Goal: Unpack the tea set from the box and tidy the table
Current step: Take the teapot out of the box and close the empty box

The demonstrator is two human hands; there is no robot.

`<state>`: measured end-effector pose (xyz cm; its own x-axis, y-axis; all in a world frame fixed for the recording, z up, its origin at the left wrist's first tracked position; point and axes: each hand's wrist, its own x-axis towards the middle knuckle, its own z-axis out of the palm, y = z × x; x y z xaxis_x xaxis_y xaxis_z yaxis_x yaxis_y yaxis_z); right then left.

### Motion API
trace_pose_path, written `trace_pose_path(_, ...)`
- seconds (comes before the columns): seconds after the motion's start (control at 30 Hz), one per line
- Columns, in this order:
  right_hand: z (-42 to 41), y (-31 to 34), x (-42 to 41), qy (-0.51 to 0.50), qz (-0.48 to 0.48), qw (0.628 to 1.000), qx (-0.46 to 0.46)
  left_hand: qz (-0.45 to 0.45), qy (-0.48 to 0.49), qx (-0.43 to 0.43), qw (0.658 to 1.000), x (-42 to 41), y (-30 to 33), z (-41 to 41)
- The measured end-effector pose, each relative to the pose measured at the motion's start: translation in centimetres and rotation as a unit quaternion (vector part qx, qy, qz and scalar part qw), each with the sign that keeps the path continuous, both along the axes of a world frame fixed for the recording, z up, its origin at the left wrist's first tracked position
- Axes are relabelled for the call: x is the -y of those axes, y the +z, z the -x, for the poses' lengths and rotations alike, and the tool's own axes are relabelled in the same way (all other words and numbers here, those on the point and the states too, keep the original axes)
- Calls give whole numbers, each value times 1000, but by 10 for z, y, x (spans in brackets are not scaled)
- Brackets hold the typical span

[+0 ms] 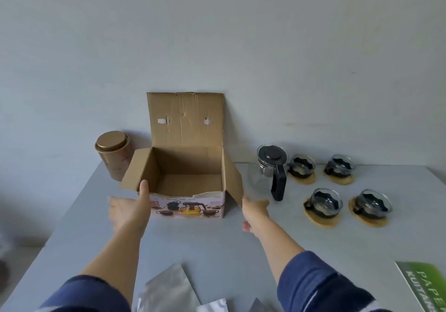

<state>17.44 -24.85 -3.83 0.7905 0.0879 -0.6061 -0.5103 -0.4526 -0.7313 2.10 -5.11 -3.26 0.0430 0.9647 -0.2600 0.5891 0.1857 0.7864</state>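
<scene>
The box (187, 181) stands open near the middle of the table (217, 244), its rear lid flap upright against the wall (217, 34) and its two side flaps angled outward. The interior visible from above shows only bare cardboard. The front panel carries a printed picture of a tea set.

Left hand (129, 211): fingers spread, palm facing the left front corner of the box, thumb raised against the lower edge of the left side flap. It is open and grips nothing.

Right hand (255, 211): positioned just beside the right front corner, at the lower edge of the right side flap. The fingers extend forward, loosely apart — no object is pinched. Whether the fingertips touch the flap cannot be determined.

The tea set is on the table to the right of the box:
- Teapot (271, 170) — clear glass, black lid and black handle, upright, nearest the box.
- Four cups (325, 200), each clear glass with a dark holder, each resting on its own wooden coaster (321, 218), arranged in two rows of two.

A gold tin (113, 154) with its lid on stands left of the box, by the wall. Silver pouches (169, 290) lie at the near table edge between the forearms. A green booklet (424, 285) lies at the near right corner.
</scene>
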Motion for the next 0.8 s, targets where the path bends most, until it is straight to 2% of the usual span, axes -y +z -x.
trace_pose_path(0.03,3,-3,-4,-48,-66,993,-85,23,2,21,1000,-1,0,2)
trace_pose_path(0.1,1,-10,-9,-132,-179,960,-173,-8,-52,35,998,-1,5,4)
trace_pose_path(0.17,-3,-13,-15,-171,-230,938,-193,-82,-93,16,992,2,12,7)
trace_pose_path(0.23,-4,-10,-18,-177,-242,934,-197,-134,-121,-21,983,1,17,13)
trace_pose_path(0.4,6,-1,-24,-163,-255,935,-185,-187,-202,-111,955,-12,19,33)
trace_pose_path(0.5,23,12,-32,-219,-296,925,-88,-160,-243,-146,946,-21,23,41)
trace_pose_path(0.57,35,24,-36,-223,-279,933,54,-150,-256,-164,941,-25,26,41)
trace_pose_path(0.67,48,46,-39,-142,-182,926,299,-154,-270,-180,933,-27,30,38)
trace_pose_path(0.8,48,56,-47,30,-116,862,493,-145,-286,-184,929,-21,28,28)
